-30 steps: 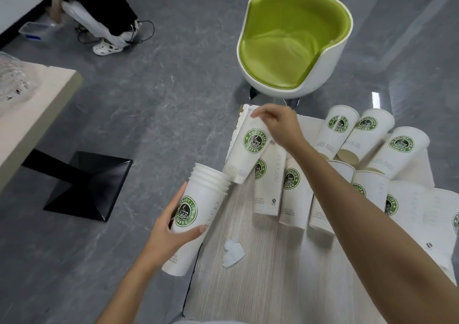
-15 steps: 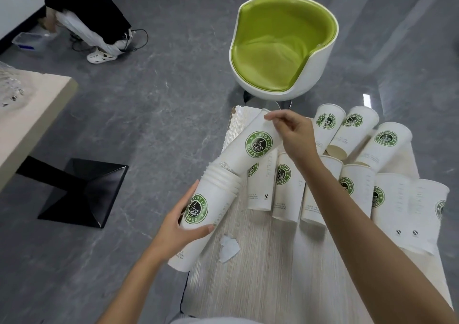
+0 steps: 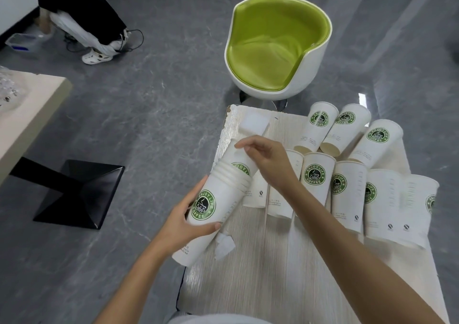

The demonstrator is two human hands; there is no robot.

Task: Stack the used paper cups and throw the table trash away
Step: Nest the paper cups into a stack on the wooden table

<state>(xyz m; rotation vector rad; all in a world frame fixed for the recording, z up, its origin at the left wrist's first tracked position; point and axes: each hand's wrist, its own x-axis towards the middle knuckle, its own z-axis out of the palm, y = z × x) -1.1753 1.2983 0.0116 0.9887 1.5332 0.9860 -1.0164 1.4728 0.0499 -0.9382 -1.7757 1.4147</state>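
Stacking step at the table's (image 3: 273, 286) left edge: gripping the stack (image 3: 211, 214) with the left hand (image 3: 181, 224), holding a cup (image 3: 236, 161) half nested with the right hand (image 3: 265, 162); next, probably pushing it home straight.

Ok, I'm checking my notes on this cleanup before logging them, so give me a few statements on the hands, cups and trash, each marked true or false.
1. The left hand grips the stack of cups. True.
2. The loose cups stand upright on the table. False: they lie on their sides.
3. The right hand touches the cup poking out of the stack. True.
4. The paper scrap lies on the chair. False: it lies on the table, beside the stack.
5. The chair seat is green. True.
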